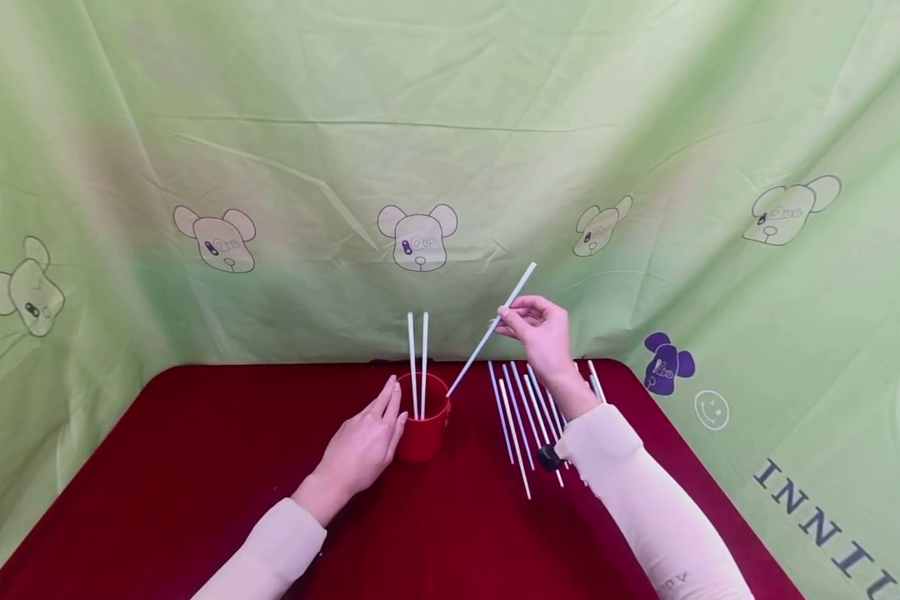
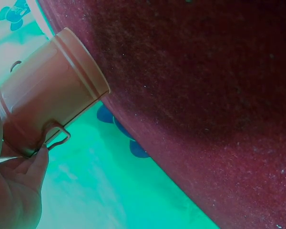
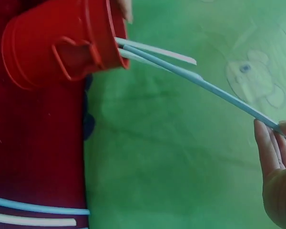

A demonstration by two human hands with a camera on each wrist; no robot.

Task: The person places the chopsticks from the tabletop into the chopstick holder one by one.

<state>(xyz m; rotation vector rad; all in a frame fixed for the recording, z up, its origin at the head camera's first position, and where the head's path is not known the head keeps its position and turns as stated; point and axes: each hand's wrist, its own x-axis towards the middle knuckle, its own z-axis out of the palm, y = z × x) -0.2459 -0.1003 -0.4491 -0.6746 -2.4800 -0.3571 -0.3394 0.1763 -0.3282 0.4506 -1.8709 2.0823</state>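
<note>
A small red bucket (image 1: 422, 443) with small side handles stands upright on the table. Two thin pale sticks (image 1: 424, 354) lean inside it, their upper halves above the rim. My left hand (image 1: 358, 447) holds the bucket from its left side near the top; in the left wrist view the fingertips (image 2: 41, 160) sit beside one handle (image 2: 59, 135). Between thumb and fingertips my right hand (image 1: 543, 337) pinches a light-blue stick (image 1: 487, 337) near its upper end. This stick slants down to the left, and its lower tip overlaps the bucket's right rim.
Several white and blue sticks (image 1: 506, 417) lie side by side on the red-covered table (image 1: 157, 483), right of the bucket and partly beneath the right forearm. A green cloth (image 1: 307, 167) printed with bear heads hangs behind and at both sides.
</note>
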